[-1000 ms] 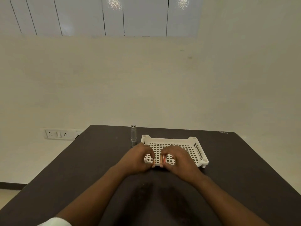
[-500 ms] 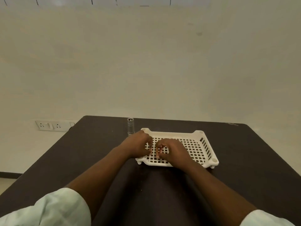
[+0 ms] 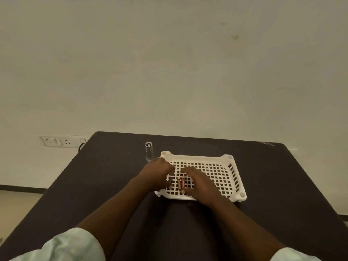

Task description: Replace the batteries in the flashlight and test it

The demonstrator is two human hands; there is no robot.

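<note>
Work surface: dark brown matte rectangular table, smooth top, its far edge against a plain cream wall.

Container: shallow white plastic tray with a square-grid lattice floor, slotted side walls and rounded corner posts, sitting on the middle of the table, nearer the far edge than the near one. Inside, on the lattice near the tray's near-left corner: a gold-coloured cylindrical battery and a red cylindrical battery, lying side by side and touching or nearly so. Both long axes run from the tray's near edge toward its far edge. A third dark cylindrical battery lies just left of them, partly covered by fingers; its orientation looks similar, but too little shows to be sure.

Flashlight: small silver metal cylindrical flashlight body, glossy, standing upright on the table just outside the tray's far-left corner. Long axis vertical; circular open-looking end faces up.

Hands: left hand, palm down over the tray's left edge, fingers curled toward the dark battery; whether it actually grips it, cannot tell. Right hand, palm down over the tray's near edge, fingertips beside the red battery, thumb near its near end; contact or grasp, cannot tell. Pale rolled sleeves at both forearms.

Wall: white socket plate left of the table's far-left corner.
</note>
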